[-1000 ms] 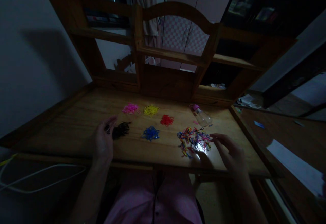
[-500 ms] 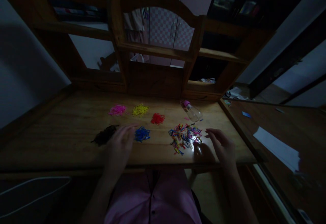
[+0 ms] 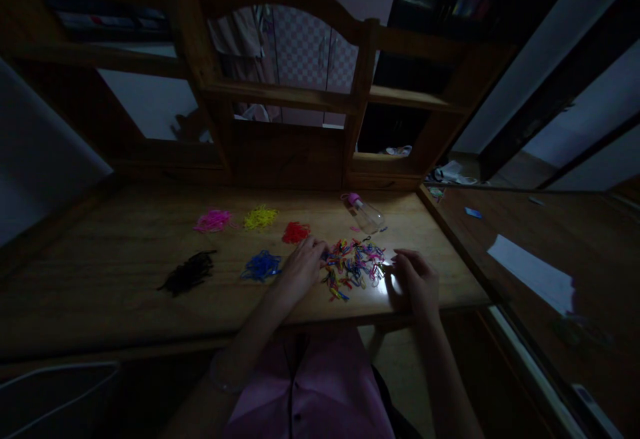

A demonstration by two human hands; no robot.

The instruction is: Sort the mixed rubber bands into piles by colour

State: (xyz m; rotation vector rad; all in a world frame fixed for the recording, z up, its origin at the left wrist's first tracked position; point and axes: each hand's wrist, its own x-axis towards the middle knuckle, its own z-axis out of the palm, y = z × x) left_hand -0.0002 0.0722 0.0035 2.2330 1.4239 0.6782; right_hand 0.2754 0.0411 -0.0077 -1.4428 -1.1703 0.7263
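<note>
A mixed pile of thin coloured loops (image 3: 350, 266) lies on the wooden desk; they look like paper clips or rubber bands, too small and dim to tell which. My left hand (image 3: 303, 266) is at the pile's left edge, its fingers bent and close together, the tips partly hidden. At the right edge, my right hand (image 3: 417, 279) has thumb and fingers drawn together near the loops; what they hold is unclear. Single-colour piles lie to the left: red (image 3: 296, 232), blue (image 3: 261, 265), yellow (image 3: 260, 217), pink (image 3: 213, 220) and black (image 3: 190, 273).
Behind the mixed pile a clear bottle with a pink cap (image 3: 367, 216) lies on its side. A wooden shelf unit (image 3: 280, 96) rises along the desk's back. On the brown surface to the right are white papers (image 3: 533, 272) and a small blue card (image 3: 473, 212).
My left hand has moved right, from beside the black and blue piles to the mixed pile, uncovering the black pile. My right hand stays by the mixed pile. The view has shifted slightly.
</note>
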